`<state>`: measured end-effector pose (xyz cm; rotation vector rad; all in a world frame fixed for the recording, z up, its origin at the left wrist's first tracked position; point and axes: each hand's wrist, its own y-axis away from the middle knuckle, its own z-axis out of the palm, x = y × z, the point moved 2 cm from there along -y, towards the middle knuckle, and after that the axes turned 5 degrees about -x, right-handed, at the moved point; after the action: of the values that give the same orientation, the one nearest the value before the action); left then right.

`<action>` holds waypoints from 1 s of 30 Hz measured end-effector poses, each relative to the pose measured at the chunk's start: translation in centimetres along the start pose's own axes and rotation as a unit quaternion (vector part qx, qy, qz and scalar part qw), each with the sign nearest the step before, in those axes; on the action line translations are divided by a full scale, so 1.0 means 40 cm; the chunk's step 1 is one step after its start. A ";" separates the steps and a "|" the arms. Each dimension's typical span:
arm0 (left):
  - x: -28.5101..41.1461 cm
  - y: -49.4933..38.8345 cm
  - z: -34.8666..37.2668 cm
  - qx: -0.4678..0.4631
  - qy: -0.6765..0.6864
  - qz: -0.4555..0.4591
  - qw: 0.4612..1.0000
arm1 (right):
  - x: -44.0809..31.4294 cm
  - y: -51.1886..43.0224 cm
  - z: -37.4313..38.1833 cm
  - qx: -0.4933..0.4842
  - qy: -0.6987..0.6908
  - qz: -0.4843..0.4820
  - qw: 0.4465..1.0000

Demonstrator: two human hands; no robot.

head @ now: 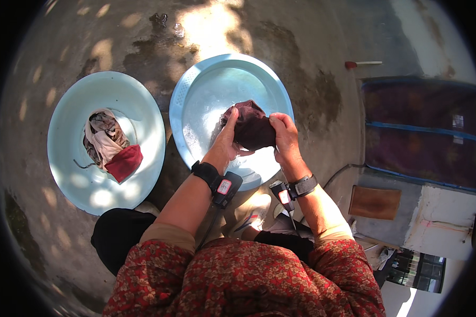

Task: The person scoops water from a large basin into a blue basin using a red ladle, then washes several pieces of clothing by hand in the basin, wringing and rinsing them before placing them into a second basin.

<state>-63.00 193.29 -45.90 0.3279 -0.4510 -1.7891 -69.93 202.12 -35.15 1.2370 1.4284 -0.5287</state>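
Observation:
A dark maroon cloth (252, 126), bunched and wet-looking, is held between both hands above a light blue plastic basin (176, 99) with water in it. My left hand (227, 144) grips the cloth's left side, thumb on top and fingers beneath. At the cloth's right edge, my right hand (287, 136) pinches it between thumb and fingers. To the left stands a second, pale blue basin (65, 158). Inside it lie a patterned grey and beige cloth (103, 138) and a red cloth (123, 161). Both wrists wear black straps with small devices.
The basins stand on a concrete floor (309, 51) with damp patches. At the right are a dark curtain-like panel with blue bands (420, 136), a brown board (375, 203) and a cable (343, 169). A red-ended stick (365, 63) is at the upper right.

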 end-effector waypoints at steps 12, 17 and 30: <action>0.052 0.088 0.214 -0.281 0.215 0.056 0.934 | 0.163 0.064 0.004 -0.128 -0.509 0.255 0.812; 0.007 0.149 0.279 -0.276 0.178 0.133 0.935 | 0.047 0.042 0.000 -0.194 -0.543 0.157 0.802; -0.024 0.099 0.245 -0.093 -0.243 0.260 0.930 | -0.165 -0.112 -0.066 -0.247 0.015 0.071 0.966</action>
<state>-63.74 194.64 -35.39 -0.3575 -0.6414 -1.3575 -76.16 200.27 -29.81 0.9332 1.3749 -0.0444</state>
